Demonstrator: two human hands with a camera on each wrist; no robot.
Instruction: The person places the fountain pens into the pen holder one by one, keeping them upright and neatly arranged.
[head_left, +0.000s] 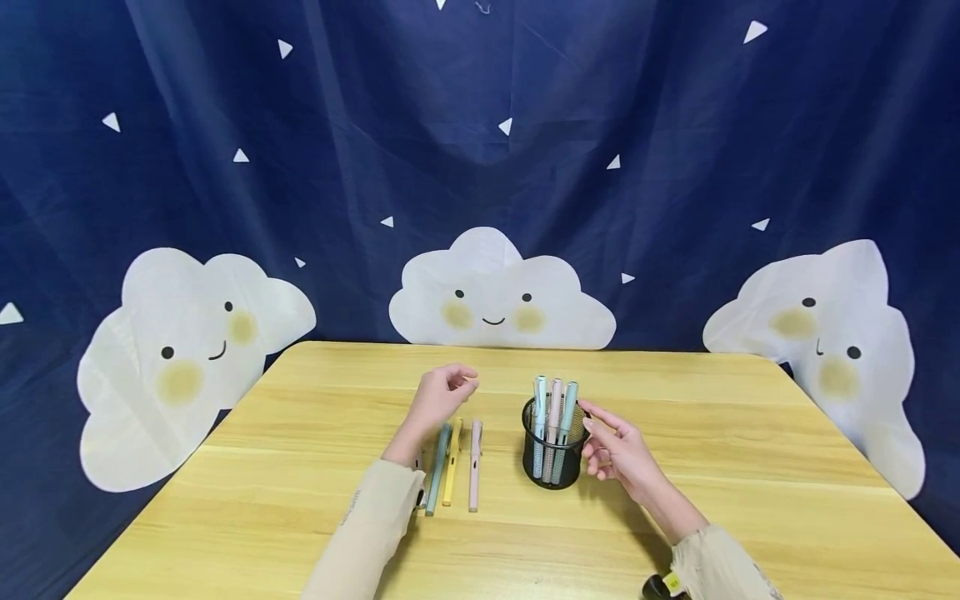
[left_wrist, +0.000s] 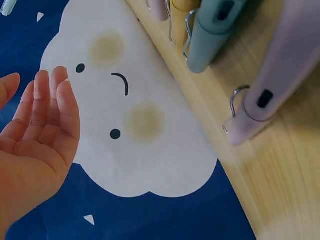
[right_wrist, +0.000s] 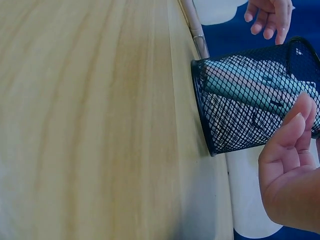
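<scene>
My left hand hovers over the table behind the row of pens, its fingers loosely bent and holding nothing; in the left wrist view the same hand shows a bare palm. At the right side of a black mesh pen cup, my right hand has its index finger and thumb up against the rim. Three pens stand in the cup: a light blue pen, a pink pen and a teal pen. Through the mesh their barrels show in the right wrist view.
Left of the cup lie a lilac pen, a yellow pen and a green pen, side by side; another is partly hidden by my left arm. A black object sits by my right sleeve. A blue cloud-print curtain hangs behind the table.
</scene>
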